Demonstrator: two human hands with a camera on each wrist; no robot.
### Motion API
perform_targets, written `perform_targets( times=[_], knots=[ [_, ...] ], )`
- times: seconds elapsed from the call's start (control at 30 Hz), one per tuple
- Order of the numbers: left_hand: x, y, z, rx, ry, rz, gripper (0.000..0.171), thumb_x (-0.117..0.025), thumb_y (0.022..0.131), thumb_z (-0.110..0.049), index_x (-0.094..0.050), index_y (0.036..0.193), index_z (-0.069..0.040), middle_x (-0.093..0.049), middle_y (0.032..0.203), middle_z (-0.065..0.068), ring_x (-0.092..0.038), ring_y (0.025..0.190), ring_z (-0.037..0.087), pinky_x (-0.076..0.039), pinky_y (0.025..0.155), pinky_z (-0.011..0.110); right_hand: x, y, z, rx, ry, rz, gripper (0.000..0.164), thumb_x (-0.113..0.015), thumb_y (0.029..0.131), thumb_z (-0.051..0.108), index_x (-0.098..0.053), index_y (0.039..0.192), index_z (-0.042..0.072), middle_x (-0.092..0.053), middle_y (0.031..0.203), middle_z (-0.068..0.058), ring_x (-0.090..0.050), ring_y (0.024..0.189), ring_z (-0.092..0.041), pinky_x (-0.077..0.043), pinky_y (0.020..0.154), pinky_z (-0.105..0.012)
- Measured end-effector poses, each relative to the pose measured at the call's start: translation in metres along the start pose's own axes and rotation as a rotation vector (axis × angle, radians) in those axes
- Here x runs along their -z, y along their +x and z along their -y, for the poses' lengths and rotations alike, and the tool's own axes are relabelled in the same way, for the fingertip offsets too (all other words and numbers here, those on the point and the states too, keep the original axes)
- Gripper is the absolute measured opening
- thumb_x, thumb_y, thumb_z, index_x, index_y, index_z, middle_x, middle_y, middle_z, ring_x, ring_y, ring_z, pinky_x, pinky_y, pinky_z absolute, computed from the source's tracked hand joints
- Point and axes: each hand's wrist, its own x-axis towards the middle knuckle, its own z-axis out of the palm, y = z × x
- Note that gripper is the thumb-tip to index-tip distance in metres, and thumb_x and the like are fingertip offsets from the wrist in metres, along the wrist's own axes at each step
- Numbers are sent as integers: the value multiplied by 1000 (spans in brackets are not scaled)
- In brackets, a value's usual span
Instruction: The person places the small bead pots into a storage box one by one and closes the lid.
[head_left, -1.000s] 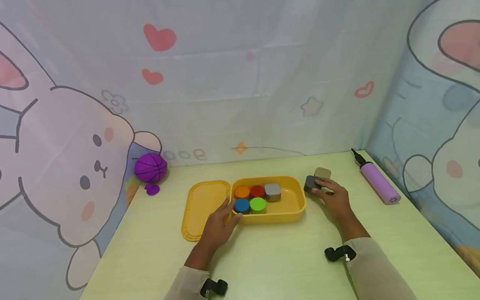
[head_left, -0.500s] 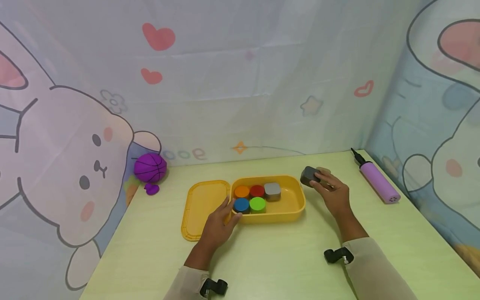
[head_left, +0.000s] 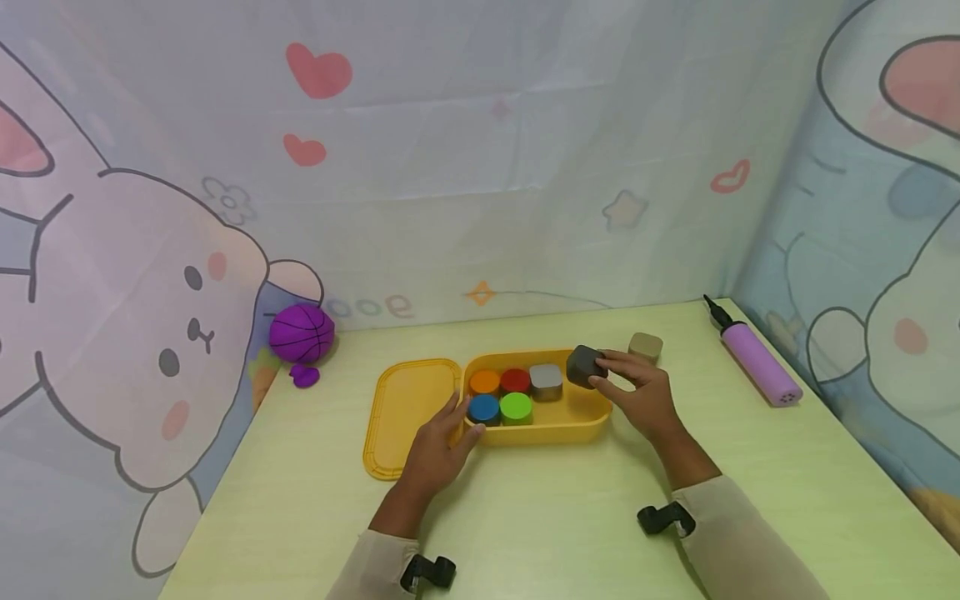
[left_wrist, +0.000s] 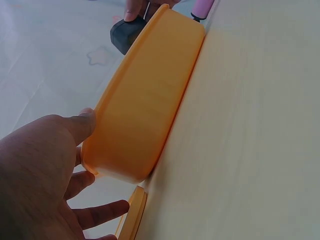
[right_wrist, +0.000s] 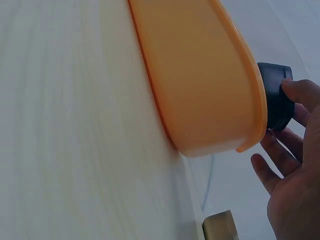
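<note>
From the head camera I see a pale green table (head_left: 540,517) set against cartoon rabbit curtains. Near its middle sits a yellow box (head_left: 577,423), open, with its yellow lid (head_left: 405,417) lying flat just to the left of it. Inside the box, at the left end, are five small blocks: an orange round (head_left: 484,382) and a red round (head_left: 514,380) in the back row with a grey square block (head_left: 546,381) beside them, and a blue round (head_left: 483,407) and a green round (head_left: 516,407) in front. My right hand (head_left: 637,398) pinches a dark grey block (head_left: 585,366) between thumb and fingertips and holds it in the air above the right end of the box, just over the rim; the right wrist view shows the block (right_wrist: 275,95) raised beside the box's outer wall, with the fingers (right_wrist: 300,95) curled round it. My left hand (head_left: 437,446) rests on the table at the near left corner of the box, fingers relaxed and spread, the thumb touching the box wall, as the left wrist view confirms (left_wrist: 45,175). A tan block (head_left: 645,346) lies on the table just behind my right hand. A lilac pump (head_left: 753,362) lies near the right edge, and a purple ball (head_left: 302,333) sits at the far left corner.
</note>
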Motion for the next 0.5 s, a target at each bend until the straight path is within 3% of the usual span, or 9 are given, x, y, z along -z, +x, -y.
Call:
perform_targets(
  times=[0.1,0.17,0.37,0.5],
  knots=[
    [0,0,0,-2,-5,0,65,-65,110,-43,-50,163,-8,-40,175,14,-46,158,42,-41,127,61,-5,-1,3,11,-59,37,34,-86,87,-10,-80,120,-9,-72,137,-33,-67,130,-51,-47,108,-6],
    [0,0,0,-2,-7,1,65,-65,110,-43,-50,163,-8,-40,175,15,-46,158,42,-41,127,61,-8,-1,5,10,-94,65,34,-88,86,-7,-81,119,-7,-73,136,-32,-66,130,-55,-43,108,-3],
    [0,1,1,-2,-8,0,66,-64,110,-45,-50,163,-8,-41,175,15,-46,158,43,-41,127,62,-17,-3,8,35,-166,143,34,-92,84,-1,-84,116,-2,-76,132,-27,-70,127,-52,-41,108,-4],
    [0,1,1,3,-14,2,66,-65,110,-44,-50,163,-8,-40,175,14,-46,158,43,-41,127,61,-22,-4,6,80,-217,187,34,-94,82,2,-85,115,1,-79,129,-23,-73,120,-46,-53,106,-19]
  ],
)
